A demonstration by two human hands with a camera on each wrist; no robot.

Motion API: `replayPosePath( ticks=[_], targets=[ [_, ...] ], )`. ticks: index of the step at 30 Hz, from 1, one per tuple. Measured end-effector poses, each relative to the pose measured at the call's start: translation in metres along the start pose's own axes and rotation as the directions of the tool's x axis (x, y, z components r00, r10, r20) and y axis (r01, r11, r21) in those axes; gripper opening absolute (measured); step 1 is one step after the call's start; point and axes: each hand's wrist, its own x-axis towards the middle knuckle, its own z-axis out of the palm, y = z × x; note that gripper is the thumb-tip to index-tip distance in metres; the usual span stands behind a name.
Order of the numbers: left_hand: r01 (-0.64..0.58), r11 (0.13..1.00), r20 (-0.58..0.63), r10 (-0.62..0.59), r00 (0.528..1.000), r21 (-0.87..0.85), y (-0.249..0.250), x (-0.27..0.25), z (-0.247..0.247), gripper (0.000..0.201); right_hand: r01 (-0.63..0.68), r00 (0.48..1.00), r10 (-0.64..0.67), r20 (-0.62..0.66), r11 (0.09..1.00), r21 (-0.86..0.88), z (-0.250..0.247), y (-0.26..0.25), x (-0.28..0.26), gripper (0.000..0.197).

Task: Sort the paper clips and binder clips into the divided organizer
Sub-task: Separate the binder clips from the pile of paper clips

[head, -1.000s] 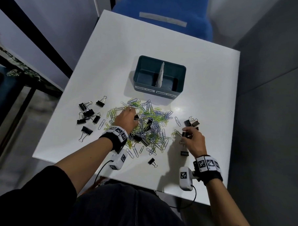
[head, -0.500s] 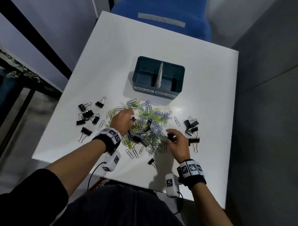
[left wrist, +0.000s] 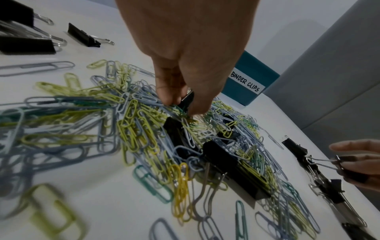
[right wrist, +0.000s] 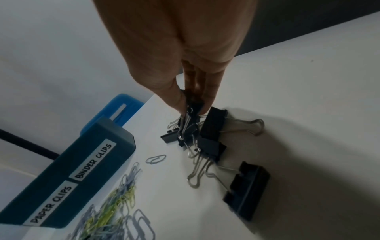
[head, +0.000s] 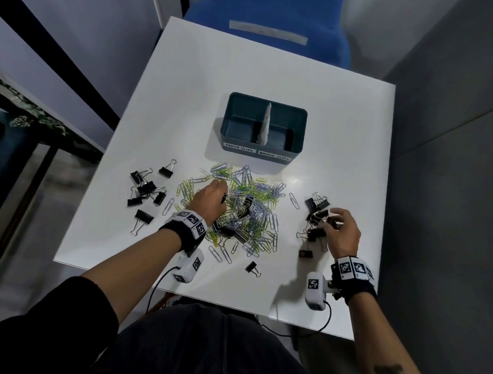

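Note:
A heap of green, blue and grey paper clips [head: 247, 206] [left wrist: 131, 129] lies in front of the teal divided organizer [head: 263, 125], labelled PAPER CLIPS and BINDER CLIPS. Black binder clips are mixed into the heap [left wrist: 232, 168]. My left hand [head: 211, 198] [left wrist: 180, 104] reaches into the heap and pinches a small black binder clip [left wrist: 186, 101]. My right hand [head: 341, 230] [right wrist: 192, 105] pinches another small black binder clip [right wrist: 193, 104] just above a cluster of binder clips [head: 316, 215] [right wrist: 209, 138] at the right.
A second group of black binder clips [head: 145, 191] lies at the left of the white table [head: 187, 99]. Single binder clips sit near the front edge [head: 253, 267] [head: 306, 254]. A blue chair [head: 275, 21] stands behind the table. Both organizer compartments look empty.
My right hand went left to the heap, then came back right to the binder clip cluster holding a clip. My left hand stayed in the heap.

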Motion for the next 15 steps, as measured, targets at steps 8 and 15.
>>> replayPosePath(
  ticks=[8, 15],
  targets=[
    [-0.196, 0.980, -0.054, 0.197, 0.979, 0.024, -0.015, -0.011, -0.029, 0.021, 0.158, 0.975, -0.175, -0.138, 0.980, -0.124, 0.013, -0.008, -0.026, 0.028],
    [-0.025, 0.981, -0.169, -0.007, 0.986, -0.190, -0.066, -0.009, -0.069, 0.023, 0.566, 0.791, -0.470, 0.391, 0.805, -0.177, 0.063, -0.033, -0.080, 0.018]
  ],
)
